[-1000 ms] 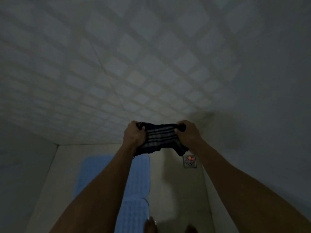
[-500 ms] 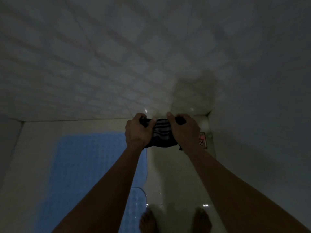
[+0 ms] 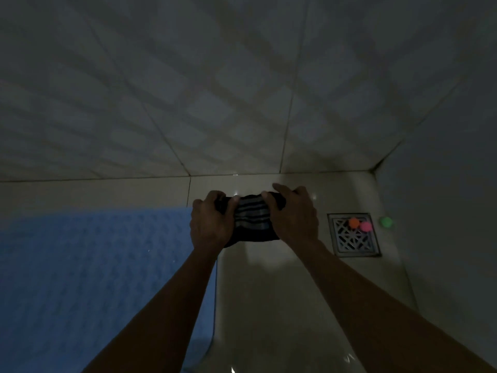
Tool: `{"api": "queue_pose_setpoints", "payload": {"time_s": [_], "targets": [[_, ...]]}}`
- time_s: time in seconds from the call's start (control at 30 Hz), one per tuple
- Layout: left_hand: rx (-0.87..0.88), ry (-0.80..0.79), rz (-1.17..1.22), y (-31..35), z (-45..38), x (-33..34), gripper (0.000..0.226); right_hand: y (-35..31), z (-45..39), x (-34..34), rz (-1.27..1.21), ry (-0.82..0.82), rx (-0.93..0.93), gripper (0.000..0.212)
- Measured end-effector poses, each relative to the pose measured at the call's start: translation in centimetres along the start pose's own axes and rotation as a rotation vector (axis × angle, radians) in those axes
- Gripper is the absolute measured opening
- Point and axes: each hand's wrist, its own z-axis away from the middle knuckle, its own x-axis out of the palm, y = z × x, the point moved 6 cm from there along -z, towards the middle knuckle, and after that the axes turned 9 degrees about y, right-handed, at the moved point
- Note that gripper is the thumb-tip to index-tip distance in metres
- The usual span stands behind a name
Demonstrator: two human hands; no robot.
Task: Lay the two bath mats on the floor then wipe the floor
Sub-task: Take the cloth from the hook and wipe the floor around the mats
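A dark cloth with pale stripes (image 3: 251, 220) is bunched between both hands, low over the pale tiled floor (image 3: 282, 292) close to the back wall. My left hand (image 3: 211, 224) grips its left end with curled fingers. My right hand (image 3: 294, 216) grips its right end, thumb over the top. A blue textured bath mat (image 3: 94, 278) lies flat on the floor to the left, its right edge under my left forearm. The room is dim; only this one mat is clearly in view.
A square metal floor drain (image 3: 353, 238) sits to the right of my hands, with an orange ball (image 3: 354, 222) and a pink ball (image 3: 365, 226) on it and a green ball (image 3: 386, 222) beside it. Tiled walls close in at the back (image 3: 242, 90) and right.
The view has dropped closer to the floor. Both hands have carried the cloth down near the floor by the back wall; the drain now shows fully at the right.
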Motion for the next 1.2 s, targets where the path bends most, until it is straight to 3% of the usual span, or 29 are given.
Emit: {"api": "queue_pose_setpoints", "payload": {"time_s": [0.23,0.43,0.7,0.87,1.2], "targets": [[0.025,0.019,-0.076,-3.8,-4.9,7.8,0.050,5.6,-5.2,8.7,0.046,-0.012,-0.069,0.053],[0.075,0.035,-0.131,-4.2,-8.0,11.3,0.050,6.6,-8.4,11.3,0.121,0.063,-0.113,0.051],[0.353,0.000,-0.408,-3.9,-9.1,13.2,0.039,7.2,-9.2,13.0,0.351,0.090,-0.289,0.046],[0.481,-0.034,-0.532,-5.1,-8.5,14.9,0.050,7.3,-8.4,13.2,0.410,0.087,-0.321,0.050],[0.421,0.073,-0.530,-5.4,-8.6,15.4,0.056,7.5,-9.0,14.3,0.493,0.036,-0.283,0.054]]}}
